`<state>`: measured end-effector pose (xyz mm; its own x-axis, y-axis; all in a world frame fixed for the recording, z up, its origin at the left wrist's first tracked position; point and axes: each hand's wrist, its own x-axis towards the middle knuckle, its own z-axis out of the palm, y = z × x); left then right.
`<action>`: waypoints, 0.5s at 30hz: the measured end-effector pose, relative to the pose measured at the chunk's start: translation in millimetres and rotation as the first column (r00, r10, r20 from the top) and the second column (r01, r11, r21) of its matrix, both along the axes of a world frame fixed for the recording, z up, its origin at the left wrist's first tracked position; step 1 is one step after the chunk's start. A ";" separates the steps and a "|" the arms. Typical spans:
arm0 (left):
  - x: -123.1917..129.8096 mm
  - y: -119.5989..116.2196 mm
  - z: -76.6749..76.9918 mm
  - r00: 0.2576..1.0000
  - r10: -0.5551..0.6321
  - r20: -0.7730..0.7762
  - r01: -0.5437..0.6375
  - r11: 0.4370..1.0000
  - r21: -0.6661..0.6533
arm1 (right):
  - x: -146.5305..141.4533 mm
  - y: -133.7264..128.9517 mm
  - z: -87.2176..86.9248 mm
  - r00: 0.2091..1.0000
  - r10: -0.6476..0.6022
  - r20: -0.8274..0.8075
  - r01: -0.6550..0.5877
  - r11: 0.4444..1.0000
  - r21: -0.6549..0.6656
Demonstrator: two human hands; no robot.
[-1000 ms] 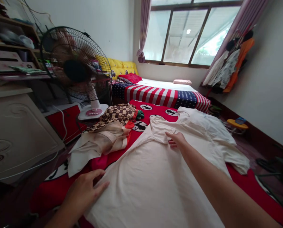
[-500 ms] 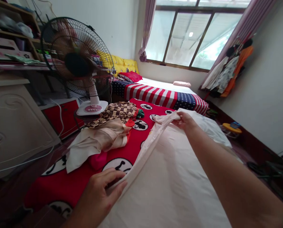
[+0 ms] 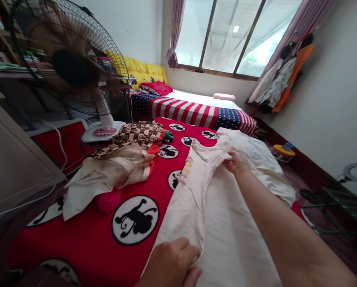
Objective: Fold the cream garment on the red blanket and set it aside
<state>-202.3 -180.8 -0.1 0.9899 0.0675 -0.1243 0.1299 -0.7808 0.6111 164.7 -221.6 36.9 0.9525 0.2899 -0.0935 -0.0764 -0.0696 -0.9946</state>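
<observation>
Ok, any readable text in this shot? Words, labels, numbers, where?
No legible text anywhere.
Control panel on the pedestal fan's base: small markings by the buttons, too small to read.
Cream garment: pink and yellow marks, no words can be made out.

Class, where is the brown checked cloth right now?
In the head view, the brown checked cloth lies behind a beige garment on the red monkey-print cover, just right of the fan's white base, left of the cream garment.
</observation>
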 end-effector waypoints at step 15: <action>-14.3 41.5 46.1 0.997 -0.021 0.080 0.041 0.967 -0.253 | -209.7 -84.3 -27.1 0.322 0.847 0.423 -0.378 0.525 -0.763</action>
